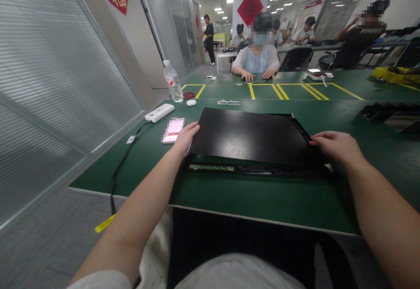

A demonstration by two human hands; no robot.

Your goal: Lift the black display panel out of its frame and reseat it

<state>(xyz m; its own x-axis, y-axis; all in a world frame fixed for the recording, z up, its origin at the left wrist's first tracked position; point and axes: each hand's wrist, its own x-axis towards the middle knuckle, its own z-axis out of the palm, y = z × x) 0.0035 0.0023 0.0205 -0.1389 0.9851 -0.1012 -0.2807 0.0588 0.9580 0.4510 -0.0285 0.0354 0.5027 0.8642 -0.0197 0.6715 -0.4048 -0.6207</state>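
Observation:
A flat black screen panel (pixel 243 135) lies slightly askew over a shallow black frame (pixel 282 171) on the table. Its left side sits higher than the frame. Along the frame's near side a green circuit board strip (pixel 211 167) shows. My left hand (pixel 188 135) grips the panel's left edge, thumb on top and the other fingers mostly hidden. At the right edge, my right hand (pixel 337 146) is closed in a pinch where panel and frame rim meet; the fingertips are partly hidden.
Left of the panel lie a phone (pixel 173 130), a white power bank (pixel 160 112) with a black strap, and a white earbud case (pixel 191 103). Behind them stand a water bottle (pixel 173 81) and red scissors (pixel 189 95). A person (pixel 256 59) sits across the green table (pixel 229 192).

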